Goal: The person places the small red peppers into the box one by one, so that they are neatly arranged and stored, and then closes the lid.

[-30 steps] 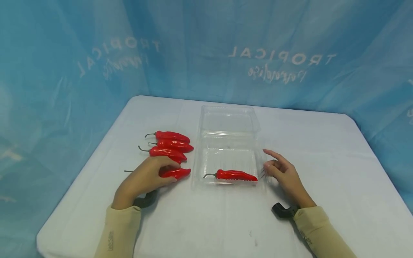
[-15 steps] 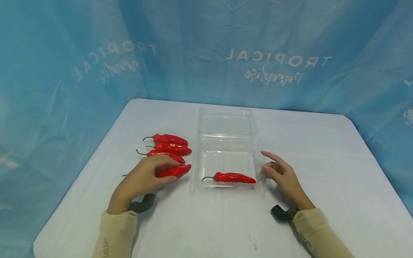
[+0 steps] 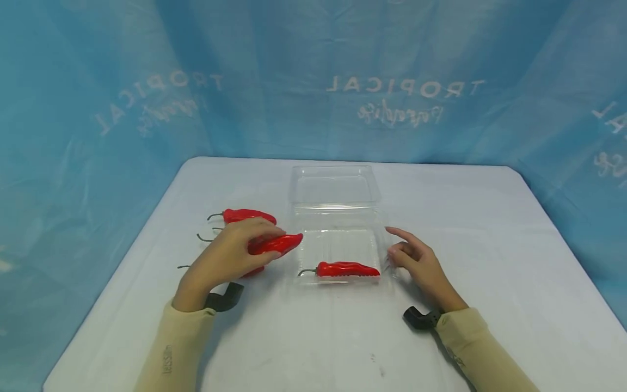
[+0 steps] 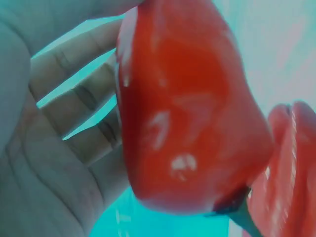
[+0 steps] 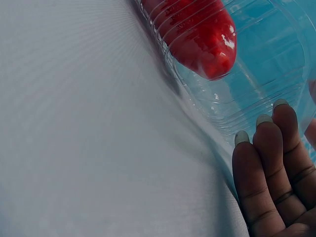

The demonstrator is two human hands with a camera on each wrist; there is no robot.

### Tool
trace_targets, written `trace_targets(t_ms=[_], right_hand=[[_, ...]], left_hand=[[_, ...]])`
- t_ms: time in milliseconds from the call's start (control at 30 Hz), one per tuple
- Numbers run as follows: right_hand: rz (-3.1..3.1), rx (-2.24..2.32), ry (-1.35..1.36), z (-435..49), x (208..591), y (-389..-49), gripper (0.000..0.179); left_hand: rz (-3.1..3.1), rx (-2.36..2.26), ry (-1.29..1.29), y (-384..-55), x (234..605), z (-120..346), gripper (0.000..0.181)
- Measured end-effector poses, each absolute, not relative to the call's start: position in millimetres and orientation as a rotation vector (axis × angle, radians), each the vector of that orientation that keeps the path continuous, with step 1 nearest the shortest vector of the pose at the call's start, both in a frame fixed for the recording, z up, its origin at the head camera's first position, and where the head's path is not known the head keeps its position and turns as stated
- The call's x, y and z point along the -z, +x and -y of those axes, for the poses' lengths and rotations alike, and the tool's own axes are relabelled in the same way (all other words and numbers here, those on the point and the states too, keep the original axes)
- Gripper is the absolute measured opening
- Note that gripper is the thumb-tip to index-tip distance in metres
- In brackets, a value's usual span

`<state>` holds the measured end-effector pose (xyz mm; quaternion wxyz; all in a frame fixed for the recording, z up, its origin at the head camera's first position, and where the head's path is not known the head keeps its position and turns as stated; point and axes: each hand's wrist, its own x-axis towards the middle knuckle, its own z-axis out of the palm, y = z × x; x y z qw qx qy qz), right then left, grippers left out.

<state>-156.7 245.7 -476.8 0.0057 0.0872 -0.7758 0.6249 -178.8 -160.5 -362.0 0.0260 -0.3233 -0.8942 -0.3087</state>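
Observation:
My left hand [image 3: 230, 250] grips a red chili pepper [image 3: 281, 243] between thumb and fingers, above the tablecloth to the left of the clear plastic container [image 3: 338, 239]. In the left wrist view this pepper [image 4: 192, 108] fills the middle, its green stem pointing down. More red peppers [image 3: 249, 215] lie beneath and behind the hand, partly hidden by it. Another red pepper [image 3: 346, 269] lies along the container's near side, stem to the left. My right hand [image 3: 421, 264] is at the container's right side; in the right wrist view its fingers [image 5: 269, 163] touch the clear wall.
The container's hinged lid [image 3: 335, 186] lies folded back toward the far side. A white cloth covers the table [image 3: 313, 337], and a blue printed curtain [image 3: 294, 81] hangs around its far and side edges. Black wrist mounts [image 3: 225, 298] protrude below both hands.
The left hand has lifted its pepper off the table and carried it toward the container. The right hand keeps its place at the container's side. The head view has shifted slightly.

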Motion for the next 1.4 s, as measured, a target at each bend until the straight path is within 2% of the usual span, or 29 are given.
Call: trace_targets(t_ms=[267, 600, 933, 1400], right_hand=[[2.450, -1.907, 0.286, -248.9, 480.5, -160.2, 0.049], [2.482, -1.846, 0.275, -247.1, 481.1, -160.1, 0.049], [2.480, -1.866, 0.286, -249.0, 473.5, -156.9, 0.050], [2.476, -1.853, 0.312, -249.3, 476.4, -158.2, 0.050]], left_hand=[[2.744, 0.869, -1.184, -198.1, 355.2, 107.2, 0.046], [2.815, 0.741, -1.399, -215.9, 368.6, 40.8, 0.039], [2.826, 0.710, -1.454, -215.3, 374.4, 10.7, 0.042], [3.006, 0.549, -1.484, -212.5, 381.1, -5.0, 0.046]])
